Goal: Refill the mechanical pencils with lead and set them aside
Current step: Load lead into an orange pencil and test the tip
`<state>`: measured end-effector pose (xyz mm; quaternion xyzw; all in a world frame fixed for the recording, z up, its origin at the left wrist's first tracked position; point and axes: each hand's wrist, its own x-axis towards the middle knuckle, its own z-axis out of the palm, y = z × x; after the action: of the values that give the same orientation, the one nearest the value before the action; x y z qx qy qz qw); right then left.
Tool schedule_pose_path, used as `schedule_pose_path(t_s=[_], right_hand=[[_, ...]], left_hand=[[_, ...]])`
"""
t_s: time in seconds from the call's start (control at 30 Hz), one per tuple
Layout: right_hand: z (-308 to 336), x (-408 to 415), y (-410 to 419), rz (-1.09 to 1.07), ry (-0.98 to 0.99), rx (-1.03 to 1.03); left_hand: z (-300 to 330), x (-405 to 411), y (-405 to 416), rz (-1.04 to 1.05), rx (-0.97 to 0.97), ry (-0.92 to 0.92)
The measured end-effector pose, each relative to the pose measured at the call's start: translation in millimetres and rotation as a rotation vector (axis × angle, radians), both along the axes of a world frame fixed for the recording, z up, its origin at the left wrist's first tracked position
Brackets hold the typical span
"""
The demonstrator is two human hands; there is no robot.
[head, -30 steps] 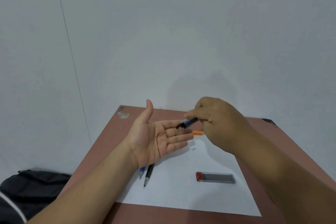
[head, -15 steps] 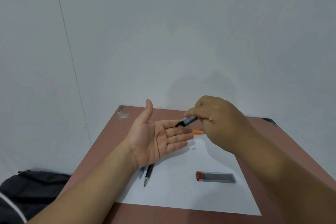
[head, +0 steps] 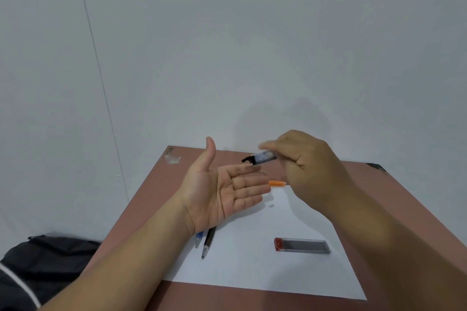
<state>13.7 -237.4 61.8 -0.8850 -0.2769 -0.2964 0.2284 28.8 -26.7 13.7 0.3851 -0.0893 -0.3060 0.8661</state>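
Observation:
My left hand (head: 222, 189) is held palm up over the table, fingers spread, nothing in it. My right hand (head: 310, 166) grips a small lead case (head: 260, 158) with a black cap end, tilted with that end just above my left fingertips. A second lead case (head: 302, 245), dark with a red end, lies flat on the white paper (head: 252, 267). A black mechanical pencil (head: 208, 242) and a blue one (head: 197, 239) lie side by side on the paper, partly hidden under my left wrist. An orange pencil part (head: 276, 183) lies behind my hands.
The brown table (head: 156, 189) stands against a pale wall, with a scuffed patch (head: 173, 158) at its far left corner. A black bag (head: 38, 267) sits on the floor at the lower left. A tiny white piece (head: 271, 205) lies on the paper.
My right hand has lifted the lead case slightly higher above my left fingertips. My left hand stays open, palm up.

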Motion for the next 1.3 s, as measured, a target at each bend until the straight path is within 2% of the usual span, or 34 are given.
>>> schedule_pose_path(t_s=[0.13,0.27,0.37,0.47,0.73,1.3], right_hand=[[-13,2,0,-0.045,0.005,0.211],[-31,0,2,-0.097,0.088,0.431],[-37,0,2,-0.107,0.201,0.602],[-39,0,1,-0.091,0.267,0.697],[-44,0,2,-0.049,0.335,0.731],[-51,1,2,-0.020,0.377,0.749]], left_hand=[[2,-1,-5,0.219,0.098,-0.107],[-1,-4,-10,0.579,0.459,-0.428],[-6,-4,-9,0.670,0.661,-0.563],[-7,-4,-9,0.714,0.760,-0.632],[-8,-5,-12,0.760,0.794,-0.737],[-10,-5,-12,0.767,0.859,-0.787]])
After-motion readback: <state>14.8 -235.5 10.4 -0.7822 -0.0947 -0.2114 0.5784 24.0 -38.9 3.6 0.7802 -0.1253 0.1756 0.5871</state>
